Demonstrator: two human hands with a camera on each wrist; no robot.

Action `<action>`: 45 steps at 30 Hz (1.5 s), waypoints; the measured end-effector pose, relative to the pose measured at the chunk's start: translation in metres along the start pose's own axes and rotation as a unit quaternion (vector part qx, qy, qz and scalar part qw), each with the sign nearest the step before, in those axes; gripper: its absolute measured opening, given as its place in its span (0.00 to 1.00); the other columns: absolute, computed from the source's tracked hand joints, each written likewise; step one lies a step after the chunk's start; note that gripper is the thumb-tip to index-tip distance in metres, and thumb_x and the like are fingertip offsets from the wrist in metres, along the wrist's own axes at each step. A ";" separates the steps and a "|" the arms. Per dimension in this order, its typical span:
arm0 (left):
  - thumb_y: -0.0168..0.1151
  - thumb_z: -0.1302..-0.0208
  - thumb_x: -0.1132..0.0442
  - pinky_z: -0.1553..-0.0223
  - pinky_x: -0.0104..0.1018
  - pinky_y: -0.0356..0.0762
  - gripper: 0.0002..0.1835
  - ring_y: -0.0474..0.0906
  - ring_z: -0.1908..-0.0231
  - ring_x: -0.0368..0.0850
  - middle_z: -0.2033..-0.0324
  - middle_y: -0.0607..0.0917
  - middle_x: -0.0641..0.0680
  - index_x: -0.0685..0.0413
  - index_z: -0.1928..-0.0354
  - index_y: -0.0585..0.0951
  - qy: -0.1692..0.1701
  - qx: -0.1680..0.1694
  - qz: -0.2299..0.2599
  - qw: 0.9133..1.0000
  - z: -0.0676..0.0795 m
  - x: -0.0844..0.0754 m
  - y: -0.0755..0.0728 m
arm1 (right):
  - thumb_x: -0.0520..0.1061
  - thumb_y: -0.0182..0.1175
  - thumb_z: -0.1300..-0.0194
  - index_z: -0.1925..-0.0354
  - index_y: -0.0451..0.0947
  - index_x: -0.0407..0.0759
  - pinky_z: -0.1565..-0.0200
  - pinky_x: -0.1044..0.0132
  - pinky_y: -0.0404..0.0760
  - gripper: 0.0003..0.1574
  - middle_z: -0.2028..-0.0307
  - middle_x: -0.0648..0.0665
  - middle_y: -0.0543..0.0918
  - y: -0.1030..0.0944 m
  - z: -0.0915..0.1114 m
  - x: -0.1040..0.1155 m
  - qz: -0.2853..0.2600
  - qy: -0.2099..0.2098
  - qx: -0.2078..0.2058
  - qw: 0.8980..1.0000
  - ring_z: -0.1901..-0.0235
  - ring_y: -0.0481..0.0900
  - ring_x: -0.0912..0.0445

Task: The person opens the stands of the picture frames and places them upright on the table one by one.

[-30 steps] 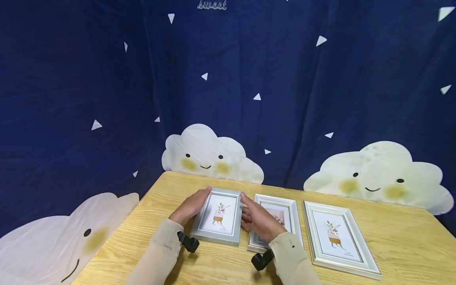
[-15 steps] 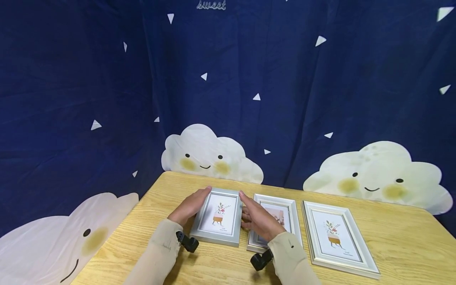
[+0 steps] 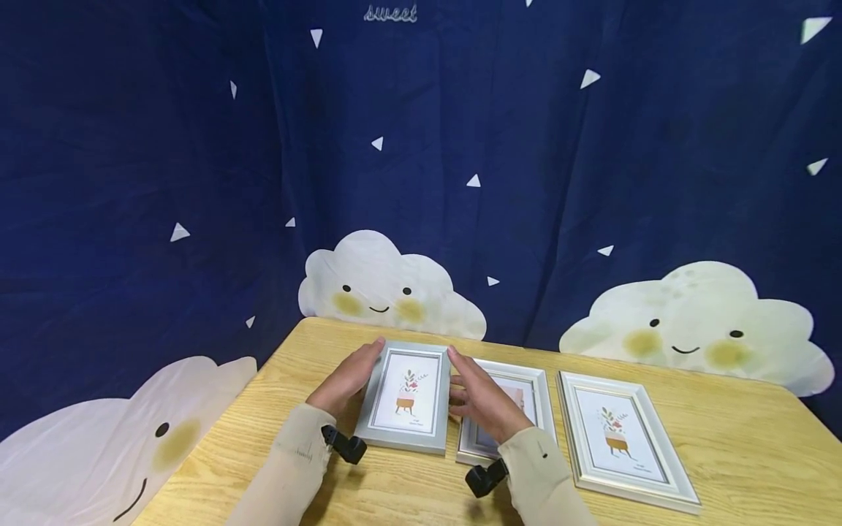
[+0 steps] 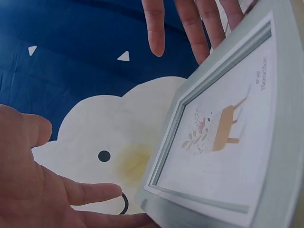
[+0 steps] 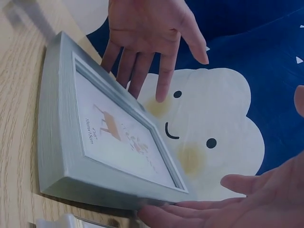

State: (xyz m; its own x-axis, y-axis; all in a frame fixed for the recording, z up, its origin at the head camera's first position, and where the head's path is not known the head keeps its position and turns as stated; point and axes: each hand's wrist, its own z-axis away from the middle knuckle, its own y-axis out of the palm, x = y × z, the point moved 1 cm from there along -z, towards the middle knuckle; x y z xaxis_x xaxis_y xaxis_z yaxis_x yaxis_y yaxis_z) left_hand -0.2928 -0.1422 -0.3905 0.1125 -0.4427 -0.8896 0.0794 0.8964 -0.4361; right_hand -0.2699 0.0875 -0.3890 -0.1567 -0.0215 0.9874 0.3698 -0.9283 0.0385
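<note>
A grey-green picture frame point(image 3: 403, 394) with a potted-plant print lies face up on the wooden table, between both hands. My left hand point(image 3: 349, 378) is beside its left edge; in the left wrist view the left hand point(image 4: 47, 190) has straight fingers reaching to the frame's edge point(image 4: 161, 209), thumb lifted off. At the right edge is my right hand point(image 3: 487, 402), its thumb near the top right corner and covering part of a second, silver-white frame point(image 3: 542, 409). In the right wrist view the right hand point(image 5: 247, 204) has extended fingers right at the frame's side point(image 5: 109, 192).
A third, larger white frame point(image 3: 634, 438) with a similar print lies to the right. The wooden table point(image 3: 743, 431) ends at a dark blue curtain point(image 3: 526, 146) with white clouds. Each wrist carries a small black camera point(image 3: 487, 478).
The grey-green frame has shifted slightly to the right. The left thumb has moved a little left, off its top edge, and the right thumb slightly up and right.
</note>
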 end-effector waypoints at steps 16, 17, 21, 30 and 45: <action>0.34 0.29 0.35 0.42 0.58 0.65 0.38 0.71 0.43 0.61 0.40 0.72 0.65 0.57 0.32 0.64 0.012 -0.025 0.036 0.999 -0.001 -0.013 -0.004 | 0.76 0.44 0.35 0.26 0.47 0.44 0.36 0.36 0.55 0.55 0.31 0.28 0.56 -0.002 0.013 0.014 0.052 -0.033 -0.039 0.997 0.31 0.53 0.34; 0.34 0.29 0.34 0.41 0.58 0.65 0.38 0.71 0.43 0.61 0.40 0.72 0.65 0.57 0.32 0.64 0.015 -0.025 0.038 0.999 0.000 -0.014 -0.004 | 0.76 0.44 0.36 0.26 0.47 0.45 0.36 0.36 0.56 0.55 0.31 0.28 0.57 -0.002 0.013 0.015 0.056 -0.033 -0.042 0.997 0.31 0.54 0.35; 0.34 0.31 0.32 0.41 0.58 0.64 0.40 0.70 0.43 0.60 0.41 0.72 0.64 0.56 0.33 0.65 0.027 -0.027 0.049 0.998 0.003 -0.015 -0.005 | 0.77 0.44 0.37 0.27 0.49 0.45 0.37 0.36 0.57 0.55 0.32 0.29 0.58 -0.002 0.016 0.018 0.070 -0.037 -0.046 0.996 0.32 0.56 0.35; 0.34 0.29 0.35 0.45 0.57 0.68 0.36 0.72 0.44 0.59 0.45 0.75 0.62 0.55 0.35 0.67 0.038 -0.052 0.053 0.996 0.005 -0.019 -0.009 | 0.76 0.44 0.36 0.28 0.53 0.47 0.37 0.36 0.57 0.51 0.35 0.31 0.64 -0.001 0.020 0.023 0.089 -0.054 -0.055 0.993 0.34 0.62 0.37; 0.42 0.26 0.46 0.44 0.49 0.71 0.26 0.75 0.45 0.58 0.42 0.74 0.61 0.58 0.41 0.74 0.061 -0.118 0.067 0.989 0.010 -0.022 -0.016 | 0.78 0.45 0.38 0.28 0.54 0.50 0.35 0.36 0.53 0.52 0.34 0.34 0.65 0.001 0.030 0.035 0.102 -0.063 -0.053 0.991 0.33 0.62 0.40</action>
State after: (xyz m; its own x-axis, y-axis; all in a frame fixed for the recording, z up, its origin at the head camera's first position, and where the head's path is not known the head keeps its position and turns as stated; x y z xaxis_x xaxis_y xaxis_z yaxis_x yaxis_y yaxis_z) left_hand -0.2871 -0.1469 -0.3623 -0.0158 -0.3263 -0.9451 -0.1628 0.9335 -0.3196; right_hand -0.2476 0.0966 -0.3500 0.0302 -0.1729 0.9845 0.2821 -0.9434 -0.1743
